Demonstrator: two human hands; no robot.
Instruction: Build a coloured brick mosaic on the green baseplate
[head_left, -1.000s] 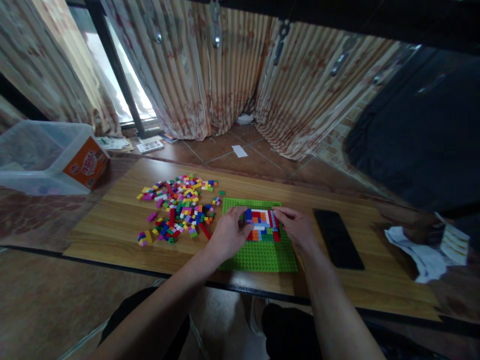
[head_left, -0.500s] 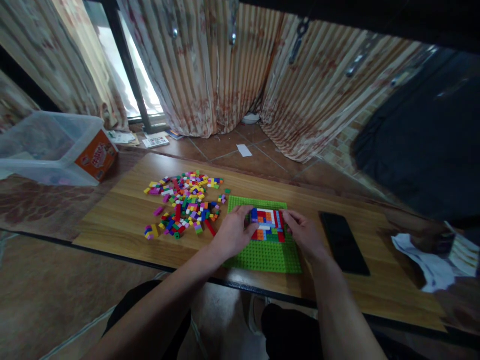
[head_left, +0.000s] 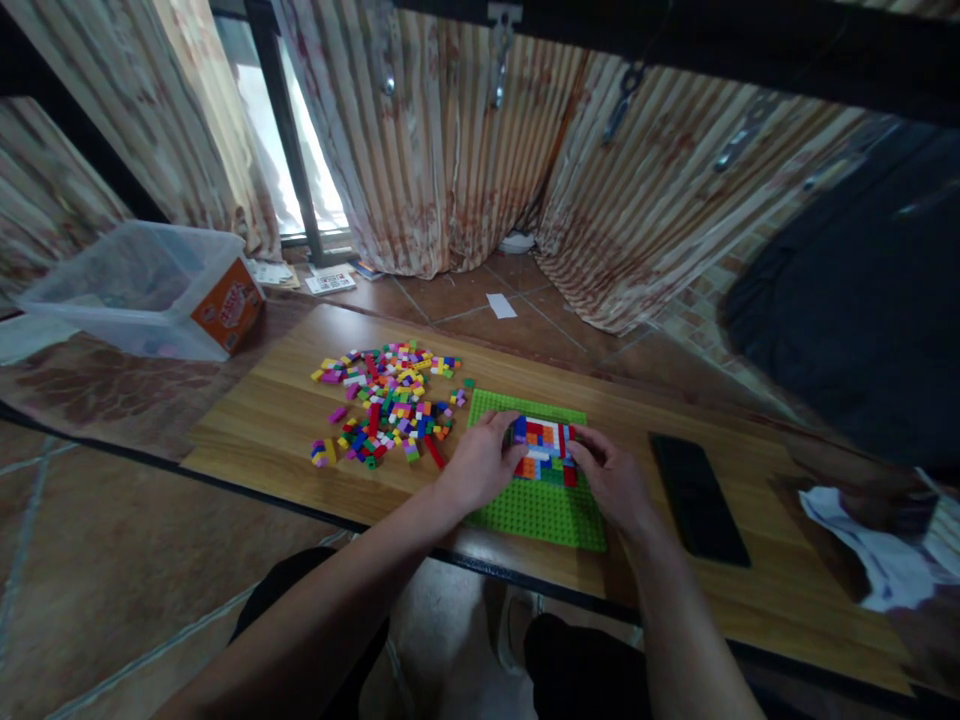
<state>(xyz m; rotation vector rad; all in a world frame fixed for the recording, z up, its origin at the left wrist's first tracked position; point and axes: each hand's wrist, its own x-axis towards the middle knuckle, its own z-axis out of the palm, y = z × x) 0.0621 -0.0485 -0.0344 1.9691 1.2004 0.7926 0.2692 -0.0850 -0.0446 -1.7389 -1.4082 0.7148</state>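
A block build of red, white, blue, orange and green toy bricks (head_left: pixel 547 452) sits on the upper part of a green studded baseplate (head_left: pixel 551 518). My left hand (head_left: pixel 482 462) curls round the build's left side, thumb near the front and fingers at the back corner. On the opposite side, my right hand (head_left: pixel 613 477) has its thumb and bent fingers against the right edge. Both hands grip the build between them; their fingertips are partly hidden. Whether the build is pressed onto the studs or slightly lifted, I cannot tell.
Loose coloured bricks (head_left: pixel 397 405) lie scattered left of the baseplate on the wooden tabletop (head_left: pixel 255 400). A black phone-like slab (head_left: pixel 697 498) lies to the right, with crumpled paper (head_left: pixel 862 550) beyond it. A clear plastic bin (head_left: pixel 150 290) with an orange label stands at the far left.
The camera view has turned a little, so the scene sits further right. Both hands stay at the build's sides, with the right fingers slightly shifted along its edge.
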